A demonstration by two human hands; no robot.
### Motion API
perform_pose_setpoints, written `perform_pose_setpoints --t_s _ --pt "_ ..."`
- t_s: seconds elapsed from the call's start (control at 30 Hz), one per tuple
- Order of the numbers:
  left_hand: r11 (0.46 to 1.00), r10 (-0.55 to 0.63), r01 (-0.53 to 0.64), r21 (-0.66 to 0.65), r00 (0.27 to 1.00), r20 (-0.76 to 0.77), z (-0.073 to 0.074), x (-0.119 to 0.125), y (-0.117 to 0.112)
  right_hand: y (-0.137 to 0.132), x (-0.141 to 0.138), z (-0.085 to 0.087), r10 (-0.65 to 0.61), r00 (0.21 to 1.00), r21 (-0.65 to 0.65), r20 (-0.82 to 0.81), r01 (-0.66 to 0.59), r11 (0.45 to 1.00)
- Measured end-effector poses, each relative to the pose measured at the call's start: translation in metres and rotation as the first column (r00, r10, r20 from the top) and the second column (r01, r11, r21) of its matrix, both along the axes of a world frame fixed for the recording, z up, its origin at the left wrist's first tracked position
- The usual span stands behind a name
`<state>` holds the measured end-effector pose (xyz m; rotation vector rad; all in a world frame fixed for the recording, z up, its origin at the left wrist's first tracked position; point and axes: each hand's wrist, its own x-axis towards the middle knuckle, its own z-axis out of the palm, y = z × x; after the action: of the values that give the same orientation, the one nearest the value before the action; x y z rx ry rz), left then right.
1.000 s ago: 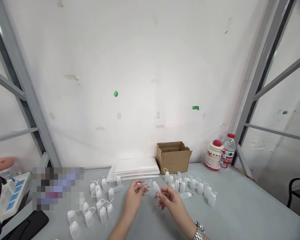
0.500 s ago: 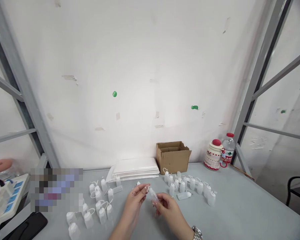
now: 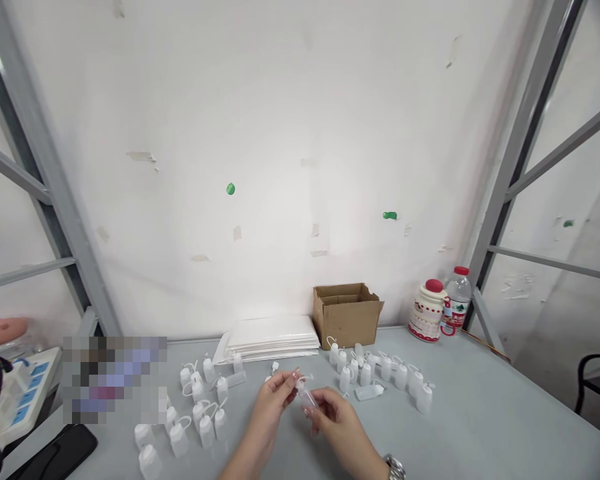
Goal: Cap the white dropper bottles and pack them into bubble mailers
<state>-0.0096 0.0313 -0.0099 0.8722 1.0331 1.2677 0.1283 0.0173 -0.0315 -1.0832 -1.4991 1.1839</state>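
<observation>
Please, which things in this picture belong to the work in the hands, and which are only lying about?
Seem to belong to the job:
small bottle, held by left hand and right hand
similar small bottles on the table

Apparently just lying about:
black phone
red-lidded jar
red-capped bottle
power strip
cardboard box and white stack (role uncertain)

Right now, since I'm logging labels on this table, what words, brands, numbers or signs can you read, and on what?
No text can be read with certainty.
Clear bottle with red cap: marks on its label, too small and blurred.
Cream jar with red lid: printed decoration; any lettering is too small.
Held small bottle: no lettering visible.
Pixelated patch: blocked out, unreadable.
</observation>
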Motion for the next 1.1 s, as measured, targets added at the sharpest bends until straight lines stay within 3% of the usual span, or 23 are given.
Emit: perform_pose_setpoints --t_s 0.2,0.37,0.67,1.1 --pt "0.994 -0.102 0.103 0.042 0.995 -0.018 0.002 0.002 -0.001 0.003 0.002 -0.002 -0.055 0.998 -0.005 -0.025 0.055 0.998" --pt "0.992 -0.116 0.118 0.045 0.993 -0.032 -0.002 0.004 -0.001 -0.002 0.003 0.006 -0.150 0.985 0.132 0.089 0.137 0.982" --pt "0.980 -0.193 0.197 -0.002 0.965 0.176 0.010 0.007 -0.012 -0.008 0.004 0.014 -0.142 0.977 0.192 0.161 0.110 0.975" --pt "0.970 -0.241 0.240 0.031 0.947 0.212 0.007 0.007 -0.011 -0.010 0.006 0.009 -0.188 0.948 0.322 0.258 0.099 0.941"
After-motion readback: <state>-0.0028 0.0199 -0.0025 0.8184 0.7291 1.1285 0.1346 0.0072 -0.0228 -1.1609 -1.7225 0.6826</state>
